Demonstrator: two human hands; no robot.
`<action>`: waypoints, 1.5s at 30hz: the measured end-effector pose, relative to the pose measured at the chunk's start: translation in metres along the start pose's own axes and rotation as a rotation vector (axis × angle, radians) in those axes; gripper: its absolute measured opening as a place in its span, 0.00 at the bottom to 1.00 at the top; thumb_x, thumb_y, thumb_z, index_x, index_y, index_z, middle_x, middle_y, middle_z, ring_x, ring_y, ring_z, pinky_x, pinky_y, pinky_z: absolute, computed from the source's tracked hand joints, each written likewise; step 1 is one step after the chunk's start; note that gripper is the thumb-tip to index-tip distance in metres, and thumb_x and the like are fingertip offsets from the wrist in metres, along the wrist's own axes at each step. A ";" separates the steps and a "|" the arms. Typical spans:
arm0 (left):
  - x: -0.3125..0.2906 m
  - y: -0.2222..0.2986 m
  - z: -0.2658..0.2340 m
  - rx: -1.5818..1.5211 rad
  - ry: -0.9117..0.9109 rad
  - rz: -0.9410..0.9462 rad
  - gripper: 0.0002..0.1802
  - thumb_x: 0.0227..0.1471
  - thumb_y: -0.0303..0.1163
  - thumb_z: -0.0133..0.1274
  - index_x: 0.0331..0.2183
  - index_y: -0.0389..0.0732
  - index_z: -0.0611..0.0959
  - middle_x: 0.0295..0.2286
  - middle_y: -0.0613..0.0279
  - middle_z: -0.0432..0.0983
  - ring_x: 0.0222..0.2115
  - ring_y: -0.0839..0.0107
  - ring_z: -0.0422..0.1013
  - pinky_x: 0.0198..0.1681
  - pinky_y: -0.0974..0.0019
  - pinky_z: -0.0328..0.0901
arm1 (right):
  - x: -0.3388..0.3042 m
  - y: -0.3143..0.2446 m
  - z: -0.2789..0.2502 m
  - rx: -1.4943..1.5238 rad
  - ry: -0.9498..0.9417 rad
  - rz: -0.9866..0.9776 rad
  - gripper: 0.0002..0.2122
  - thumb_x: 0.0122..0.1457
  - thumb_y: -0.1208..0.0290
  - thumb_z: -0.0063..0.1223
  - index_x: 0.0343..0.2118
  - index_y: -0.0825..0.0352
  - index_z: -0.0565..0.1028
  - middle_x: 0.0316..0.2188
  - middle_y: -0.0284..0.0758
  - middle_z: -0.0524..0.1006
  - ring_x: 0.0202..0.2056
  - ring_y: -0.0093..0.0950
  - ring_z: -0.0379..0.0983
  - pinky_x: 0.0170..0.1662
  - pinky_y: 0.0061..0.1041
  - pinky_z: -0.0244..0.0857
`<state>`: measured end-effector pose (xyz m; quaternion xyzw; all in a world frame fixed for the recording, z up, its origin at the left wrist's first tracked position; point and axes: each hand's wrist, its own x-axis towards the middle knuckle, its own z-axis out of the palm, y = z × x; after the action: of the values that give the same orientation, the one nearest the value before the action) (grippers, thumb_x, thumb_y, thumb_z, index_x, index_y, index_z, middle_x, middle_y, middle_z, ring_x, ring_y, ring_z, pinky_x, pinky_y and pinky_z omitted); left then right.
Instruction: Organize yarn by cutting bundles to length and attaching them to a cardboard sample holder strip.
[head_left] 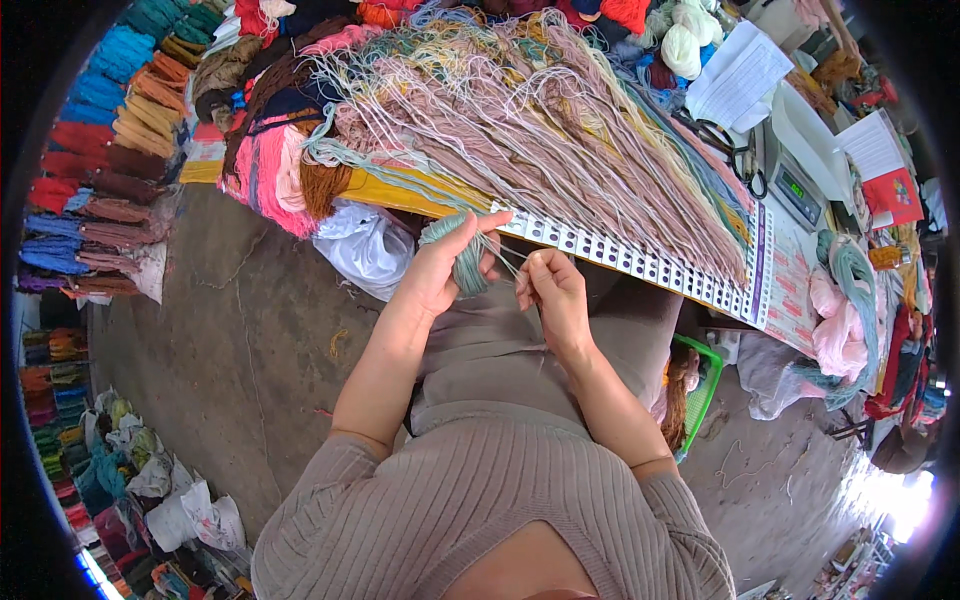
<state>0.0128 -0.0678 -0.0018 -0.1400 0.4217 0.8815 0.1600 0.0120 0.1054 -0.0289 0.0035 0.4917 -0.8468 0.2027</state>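
Observation:
My left hand (432,272) holds a small bundle of grey-green yarn (471,268) wound about its fingers, with the forefinger stretched toward the table edge. Close by on the right, my right hand (556,297) is closed in a pinch on thin strands that run across from the bundle. Both hands are above my lap, just in front of the table. Beyond them lies a white strip with rows of dark holes (622,259). Long mauve, white, yellow and blue yarn strands (520,120) fan out from it over the table.
Black scissors (741,160), a digital scale (797,190) and paper sheets (738,75) lie on the right. A white plastic bag (365,245) hangs below the table edge. A green basket (707,392) stands by my right leg. Colourful yarn skeins (140,125) line the left.

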 end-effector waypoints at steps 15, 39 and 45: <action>-0.004 0.003 0.004 0.078 -0.025 0.010 0.25 0.57 0.47 0.42 0.47 0.39 0.74 0.18 0.73 0.61 0.18 0.84 0.58 0.22 0.77 0.55 | -0.007 -0.005 0.006 -0.181 -0.005 0.035 0.08 0.62 0.68 0.41 0.32 0.69 0.66 0.17 0.29 0.67 0.18 0.15 0.62 0.21 0.14 0.57; -0.023 0.040 -0.094 -0.195 -0.110 0.241 0.17 0.57 0.39 0.43 0.42 0.38 0.75 0.13 0.74 0.56 0.11 0.85 0.52 0.15 0.79 0.49 | -0.062 -0.132 -0.119 -0.424 0.735 -0.563 0.02 0.56 0.73 0.48 0.30 0.64 0.72 0.24 0.27 0.70 0.23 0.15 0.61 0.26 0.11 0.54; 0.032 -0.016 -0.014 0.569 0.098 -0.065 0.18 0.56 0.43 0.42 0.38 0.40 0.79 0.12 0.72 0.62 0.11 0.84 0.53 0.14 0.78 0.46 | 0.031 -0.034 -0.044 -0.782 0.015 -0.192 0.07 0.54 0.77 0.49 0.36 0.71 0.68 0.21 0.36 0.74 0.24 0.21 0.71 0.28 0.19 0.66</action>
<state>-0.0081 -0.0636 -0.0336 -0.1454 0.6545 0.7144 0.2004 -0.0367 0.1460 -0.0301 -0.1137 0.7765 -0.6108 0.1051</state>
